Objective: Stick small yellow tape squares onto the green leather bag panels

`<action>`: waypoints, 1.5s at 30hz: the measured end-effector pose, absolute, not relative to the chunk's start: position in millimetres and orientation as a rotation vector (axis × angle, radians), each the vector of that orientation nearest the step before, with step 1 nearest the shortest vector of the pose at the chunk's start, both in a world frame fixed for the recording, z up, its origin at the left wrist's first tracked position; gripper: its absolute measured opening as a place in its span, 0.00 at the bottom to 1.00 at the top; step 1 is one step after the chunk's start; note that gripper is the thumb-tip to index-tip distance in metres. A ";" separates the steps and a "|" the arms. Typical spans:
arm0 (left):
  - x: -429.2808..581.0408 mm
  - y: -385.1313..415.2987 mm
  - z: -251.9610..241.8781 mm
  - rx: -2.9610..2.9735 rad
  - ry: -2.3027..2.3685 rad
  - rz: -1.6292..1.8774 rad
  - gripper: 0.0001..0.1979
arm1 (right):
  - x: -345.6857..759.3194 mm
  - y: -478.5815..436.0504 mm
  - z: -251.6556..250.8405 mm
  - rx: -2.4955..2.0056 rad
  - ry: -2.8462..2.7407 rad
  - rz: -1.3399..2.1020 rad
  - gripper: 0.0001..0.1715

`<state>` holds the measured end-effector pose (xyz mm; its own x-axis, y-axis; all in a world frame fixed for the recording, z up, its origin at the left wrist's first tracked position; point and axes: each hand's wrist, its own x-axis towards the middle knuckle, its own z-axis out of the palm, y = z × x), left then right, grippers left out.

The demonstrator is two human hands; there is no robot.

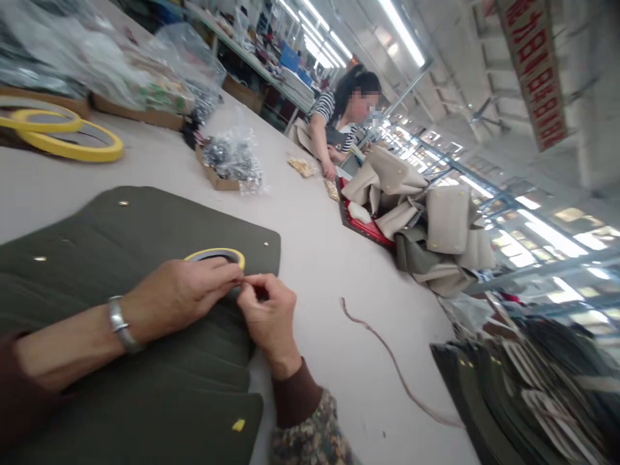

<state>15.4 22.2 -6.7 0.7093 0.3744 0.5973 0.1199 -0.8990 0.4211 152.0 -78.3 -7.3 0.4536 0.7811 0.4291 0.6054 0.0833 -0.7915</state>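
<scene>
My left hand [186,294], with a silver bracelet at the wrist, is closed at the near edge of a roll of yellow tape [241,258] and covers part of it. Its fingertips meet those of my right hand [268,310], which is pinched shut just right of the roll. What lies between the right fingertips is too small to make out. Under both hands spread dark green padded panels [203,223] with small metal studs. A yellow tape scrap [238,425] sticks to the nearest panel.
More yellow tape rolls [72,145] lie at left by plastic bags [121,71]. A small box of metal parts [227,165] stands ahead. A brown cord [387,352] crosses the table at right, near stacked dark panels [498,394]. Beige bags [448,219] are piled beside a co-worker [334,119].
</scene>
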 end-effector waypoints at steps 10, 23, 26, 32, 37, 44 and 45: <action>17.2 26.2 1.2 2.937 0.696 0.458 0.06 | 205.6 -73.5 -20.4 -1.626 -0.709 0.776 0.19; 20.7 26.0 2.0 2.969 0.684 0.328 0.06 | 193.7 -69.9 -19.8 -2.010 -1.232 0.363 0.16; 20.5 26.2 1.6 2.970 0.673 0.319 0.06 | 193.7 -68.2 -19.6 -2.034 -1.254 0.361 0.16; 20.2 26.2 1.5 2.970 0.684 0.292 0.07 | 197.8 -71.7 -19.9 -1.963 -1.099 0.474 0.23; 20.3 26.7 1.0 2.964 0.671 0.305 0.07 | 199.3 -84.9 -19.8 -1.865 -0.988 0.584 0.21; 19.1 28.3 0.5 2.964 0.681 0.337 0.06 | 188.9 -75.8 -26.2 -2.044 -1.311 0.173 0.16; 18.9 28.5 1.0 2.969 0.675 0.333 0.06 | 187.8 -73.3 -26.2 -2.062 -1.341 0.143 0.16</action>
<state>18.9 28.5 1.0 0.8796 0.4348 0.1932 0.4177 -0.9001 0.1238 187.8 -73.3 -26.2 0.4674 0.8466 0.2545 0.7737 -0.2525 -0.5810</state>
